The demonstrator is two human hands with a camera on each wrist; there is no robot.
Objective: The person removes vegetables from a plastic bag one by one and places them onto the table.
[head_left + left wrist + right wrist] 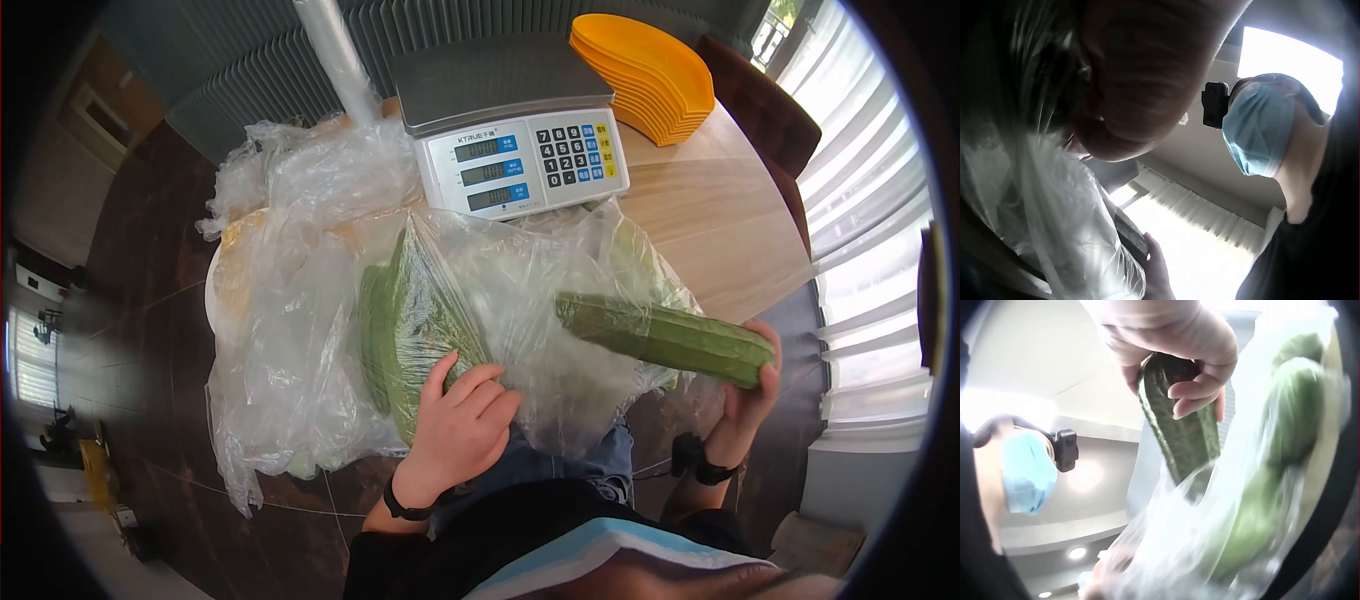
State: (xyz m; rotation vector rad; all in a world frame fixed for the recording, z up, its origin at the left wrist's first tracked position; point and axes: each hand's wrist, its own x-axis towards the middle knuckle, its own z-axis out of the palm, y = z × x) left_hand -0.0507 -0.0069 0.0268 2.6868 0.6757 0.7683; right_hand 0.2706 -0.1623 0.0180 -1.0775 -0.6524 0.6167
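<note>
The right hand (752, 395) grasped a green, ridged gourd (690, 345) at its right end, with the thumb on one side and the bent fingers on the other. The gourd was held over the near right edge of the tabletop (720, 220), and its right end projected past that edge in the head view. Clear film of a bag (530, 370) covered the gourd's left end; the right end was bare.

The left hand (460, 430) rested on the film near the near edge of the tabletop, fingers bent and spread. Whether these fingers pinched the film could not be told. Beneath the film, just beyond the left fingertips, lay long green vegetables (377, 310). In the right wrist view, pale green vegetables (1297, 412) lay in clear plastic beside the gourd.

A scale (520, 130) stood at the far edge of the tabletop, its keypad and three displays facing the person. A stack of orange trays (645, 85) stood to its right, at the far right edge. A heap of clear plastic (310, 165) occupied the far left edge, with a roll (337, 55) rising just beside the scale. The person wore a blue mask (1260, 128) and dark wristbands (408, 500).
</note>
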